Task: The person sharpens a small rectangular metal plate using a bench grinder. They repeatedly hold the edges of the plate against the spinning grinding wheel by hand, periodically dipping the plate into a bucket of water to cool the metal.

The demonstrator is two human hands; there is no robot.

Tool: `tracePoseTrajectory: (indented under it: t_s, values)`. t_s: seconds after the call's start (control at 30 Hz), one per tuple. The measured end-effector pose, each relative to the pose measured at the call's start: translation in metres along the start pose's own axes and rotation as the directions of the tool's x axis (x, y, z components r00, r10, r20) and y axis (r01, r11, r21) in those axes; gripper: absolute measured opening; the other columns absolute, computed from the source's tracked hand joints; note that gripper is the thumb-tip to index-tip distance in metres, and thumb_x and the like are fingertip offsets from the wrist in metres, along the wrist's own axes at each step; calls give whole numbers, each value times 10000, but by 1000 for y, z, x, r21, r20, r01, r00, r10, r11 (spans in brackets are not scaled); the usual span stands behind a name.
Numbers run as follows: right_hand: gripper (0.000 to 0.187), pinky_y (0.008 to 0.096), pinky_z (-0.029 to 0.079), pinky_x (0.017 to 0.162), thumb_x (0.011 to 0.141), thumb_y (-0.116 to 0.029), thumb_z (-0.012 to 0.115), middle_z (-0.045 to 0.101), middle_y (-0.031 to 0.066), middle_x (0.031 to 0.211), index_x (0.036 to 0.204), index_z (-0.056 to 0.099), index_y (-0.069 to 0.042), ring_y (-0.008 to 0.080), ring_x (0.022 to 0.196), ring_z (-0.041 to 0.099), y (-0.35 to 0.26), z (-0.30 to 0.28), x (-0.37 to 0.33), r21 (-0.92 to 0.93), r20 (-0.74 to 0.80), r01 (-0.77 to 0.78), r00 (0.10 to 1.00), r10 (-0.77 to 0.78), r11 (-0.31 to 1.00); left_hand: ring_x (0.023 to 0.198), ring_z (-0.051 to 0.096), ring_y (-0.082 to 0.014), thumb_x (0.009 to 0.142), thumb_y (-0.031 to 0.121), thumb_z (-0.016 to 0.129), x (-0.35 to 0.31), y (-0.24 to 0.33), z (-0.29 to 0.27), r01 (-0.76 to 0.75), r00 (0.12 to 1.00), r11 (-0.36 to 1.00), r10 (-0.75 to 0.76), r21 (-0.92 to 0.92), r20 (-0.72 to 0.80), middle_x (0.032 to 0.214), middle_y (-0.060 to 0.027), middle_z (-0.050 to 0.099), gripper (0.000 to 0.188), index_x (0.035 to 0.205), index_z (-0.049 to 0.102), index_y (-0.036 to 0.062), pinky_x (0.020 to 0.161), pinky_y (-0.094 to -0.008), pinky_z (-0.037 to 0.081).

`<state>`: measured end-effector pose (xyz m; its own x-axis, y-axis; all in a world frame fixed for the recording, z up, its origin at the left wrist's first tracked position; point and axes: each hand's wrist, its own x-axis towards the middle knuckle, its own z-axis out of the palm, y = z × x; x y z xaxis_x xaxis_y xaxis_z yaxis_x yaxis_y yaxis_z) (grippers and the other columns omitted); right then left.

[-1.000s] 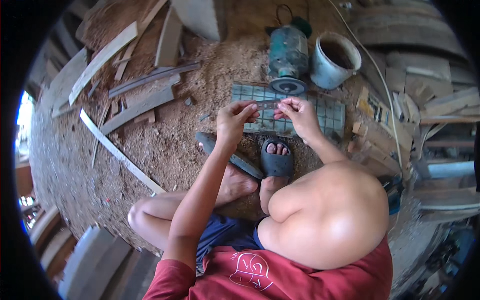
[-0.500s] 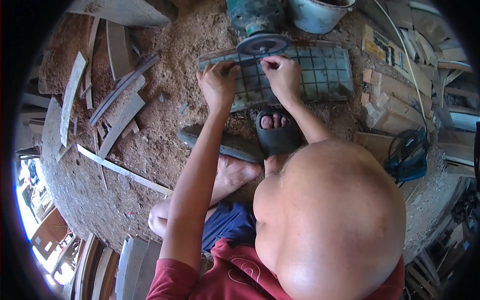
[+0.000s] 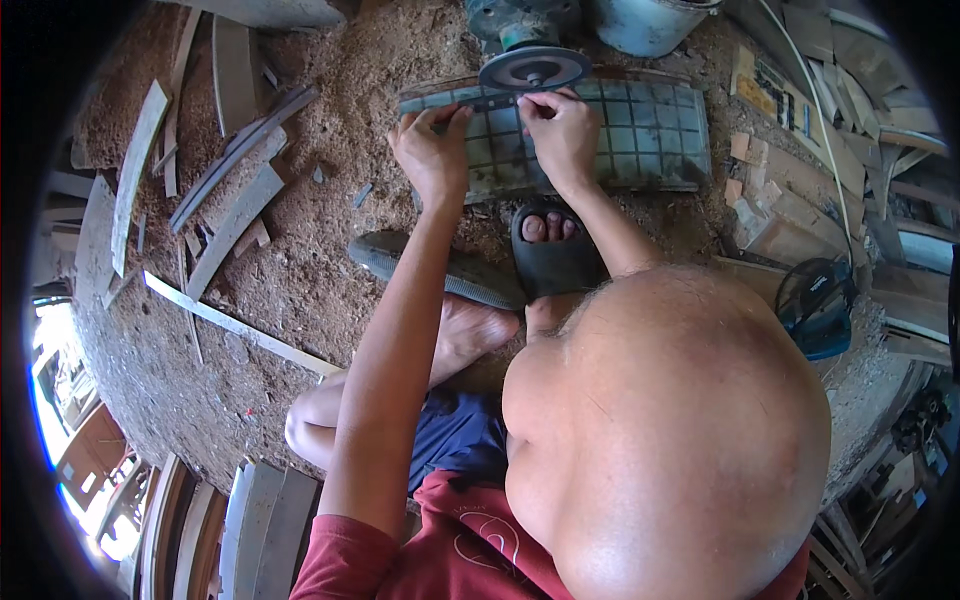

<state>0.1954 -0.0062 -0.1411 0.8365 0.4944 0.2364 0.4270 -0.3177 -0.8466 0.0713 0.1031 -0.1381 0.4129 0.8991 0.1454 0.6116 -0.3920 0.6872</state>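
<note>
Several wood strips (image 3: 225,190) lie scattered on the sawdust floor (image 3: 330,270) at the left. Left hand (image 3: 432,150) rests on the grid panel (image 3: 640,135), fingers curled over its upper-left edge, gripping it. Right hand (image 3: 560,130) pinches the panel's top edge just below the grinding disc (image 3: 535,68); whether the fingertips touch the disc cannot be determined. The panel lies flat on the ground, ahead of a dark sandal (image 3: 555,255). A grey bucket (image 3: 650,20) stands beyond the panel.
</note>
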Motion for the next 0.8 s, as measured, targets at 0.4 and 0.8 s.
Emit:
tracePoseTrajectory:
  t_s: [0.4, 0.8]
  values:
    - [118, 353, 557, 630, 876, -99, 779, 753, 162, 821, 920, 793, 10, 259, 656, 745, -3, -1, 2, 106, 73, -142, 988, 134, 984, 1024, 576, -348, 851, 272, 807, 5, 0, 4, 27, 1000, 999, -27, 33, 13, 1037, -135, 725, 221, 1002, 836, 113, 965, -450, 454]
    - [217, 372, 557, 643, 906, -201, 769, 741, 206, 768, 969, 806, 3, 314, 663, 744, -5, -3, -2, -57, 23, -162, 986, 164, 985, 1076, 578, -356, 843, 290, 803, 5, 3, 7, 5, 1000, 997, -6, 78, 19, 1041, -120, 728, 208, 984, 840, 142, 988, -467, 448]
